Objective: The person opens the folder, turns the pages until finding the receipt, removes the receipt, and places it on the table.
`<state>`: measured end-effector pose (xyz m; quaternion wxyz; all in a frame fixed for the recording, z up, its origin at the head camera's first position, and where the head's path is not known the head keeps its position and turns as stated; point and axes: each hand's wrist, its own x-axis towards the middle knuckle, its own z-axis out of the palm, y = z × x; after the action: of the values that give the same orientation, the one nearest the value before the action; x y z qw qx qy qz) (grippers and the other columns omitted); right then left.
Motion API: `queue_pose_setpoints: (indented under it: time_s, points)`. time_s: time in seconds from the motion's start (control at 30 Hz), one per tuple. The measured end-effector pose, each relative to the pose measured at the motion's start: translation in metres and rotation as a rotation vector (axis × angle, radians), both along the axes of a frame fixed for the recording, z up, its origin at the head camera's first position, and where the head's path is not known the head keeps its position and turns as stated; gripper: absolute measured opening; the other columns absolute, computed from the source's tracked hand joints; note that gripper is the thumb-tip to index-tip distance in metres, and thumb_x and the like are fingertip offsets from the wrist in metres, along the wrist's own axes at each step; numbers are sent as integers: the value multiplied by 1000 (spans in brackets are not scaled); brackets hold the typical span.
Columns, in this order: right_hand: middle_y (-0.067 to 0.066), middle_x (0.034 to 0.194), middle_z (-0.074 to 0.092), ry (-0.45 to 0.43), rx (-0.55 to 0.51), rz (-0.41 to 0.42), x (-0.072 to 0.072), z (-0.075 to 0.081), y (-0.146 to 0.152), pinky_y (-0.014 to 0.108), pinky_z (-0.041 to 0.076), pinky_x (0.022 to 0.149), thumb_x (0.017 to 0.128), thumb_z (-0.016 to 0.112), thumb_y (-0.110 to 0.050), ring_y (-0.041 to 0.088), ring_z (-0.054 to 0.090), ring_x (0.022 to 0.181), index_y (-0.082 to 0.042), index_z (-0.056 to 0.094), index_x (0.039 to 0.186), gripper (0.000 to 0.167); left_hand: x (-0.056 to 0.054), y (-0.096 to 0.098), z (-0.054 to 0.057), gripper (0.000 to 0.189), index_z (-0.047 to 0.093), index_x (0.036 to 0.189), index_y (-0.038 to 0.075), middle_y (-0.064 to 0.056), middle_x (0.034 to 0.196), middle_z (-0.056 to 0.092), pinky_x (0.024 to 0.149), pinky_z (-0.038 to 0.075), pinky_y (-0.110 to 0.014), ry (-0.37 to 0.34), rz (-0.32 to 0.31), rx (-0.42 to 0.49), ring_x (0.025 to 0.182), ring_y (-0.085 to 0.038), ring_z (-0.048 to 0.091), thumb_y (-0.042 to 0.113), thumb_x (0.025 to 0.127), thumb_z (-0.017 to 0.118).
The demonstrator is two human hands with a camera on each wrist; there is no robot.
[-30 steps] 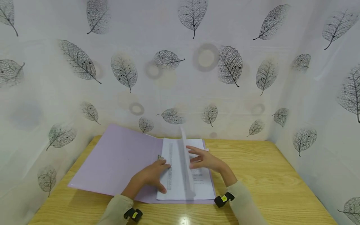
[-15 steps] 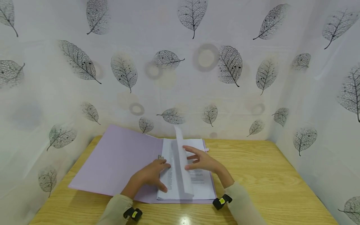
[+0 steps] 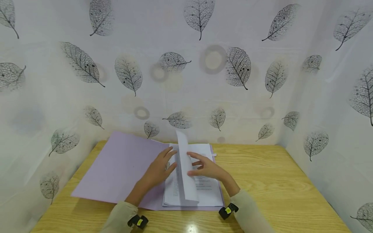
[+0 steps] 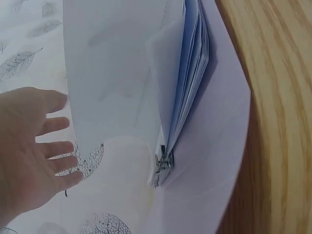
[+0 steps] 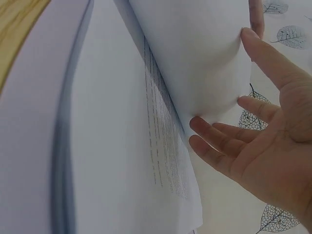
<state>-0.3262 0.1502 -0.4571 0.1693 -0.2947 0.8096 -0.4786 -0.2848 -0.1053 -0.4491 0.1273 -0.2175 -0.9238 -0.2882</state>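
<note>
A lilac folder [image 3: 119, 171] lies spread on the table, its cover turned to the left. On its right side is a stack of white printed pages [image 3: 211, 194], held at the inner edge by a metal clip [image 4: 165, 160]. One sheet [image 3: 187, 184] stands up from the stack, curved and leaning left. My right hand [image 3: 209, 169] touches that sheet from the right with spread, extended fingers [image 5: 214, 134]. My left hand [image 3: 157, 170] is raised over the clip edge, left of the sheet, fingers loosely spread and holding nothing; in the left wrist view it appears apart from the paper.
A wooden table [image 3: 262, 187] carries the folder. White cloth [image 3: 247, 106] printed with dark leaves hangs behind and at both sides. A small white tab [image 3: 214, 155] sticks out at the folder's right edge.
The standing sheet has swung leftward, with my right hand following it. My left hand has lifted off the pages' inner edge and moved up, away from me.
</note>
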Motion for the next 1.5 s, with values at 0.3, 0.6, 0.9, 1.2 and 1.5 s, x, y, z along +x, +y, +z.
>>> queue_pose_setpoints:
  time_s: [0.3,0.6,0.9,1.2,1.5]
  points:
    - [15,167,29,51,16,24,3,1,-3,52,52,108,95,73,-30,41,54,135,-12,30,161,81,8,9,7,66,45,154,15,-12,167,30,122,31,-64,34,-125,-67,155,-40,24,45,99,63]
    - [11,166,32,51,19,-7,3,2,-6,48,53,108,94,75,-31,36,57,134,-15,30,161,82,7,4,3,58,52,149,9,-19,159,43,118,37,-64,23,-113,-115,149,-50,32,26,96,69]
    - [26,149,51,87,-59,-7,3,2,-10,55,55,103,93,74,-15,42,61,126,-5,34,158,77,5,-1,4,49,59,143,11,-18,158,45,118,36,-64,-55,-113,-149,148,-50,33,8,94,63]
    - [24,133,64,100,-84,-11,1,-2,-10,44,58,98,97,70,-12,39,66,118,0,40,153,65,6,-1,6,51,58,141,1,-24,156,45,120,34,-62,-127,-80,-160,148,-48,35,31,101,63]
    - [27,125,68,129,-80,-8,0,-2,-7,35,59,96,98,68,-10,35,69,112,5,50,145,52,8,-3,7,74,50,146,-6,-28,155,45,120,34,-62,-182,-61,-205,147,-52,34,39,93,73]
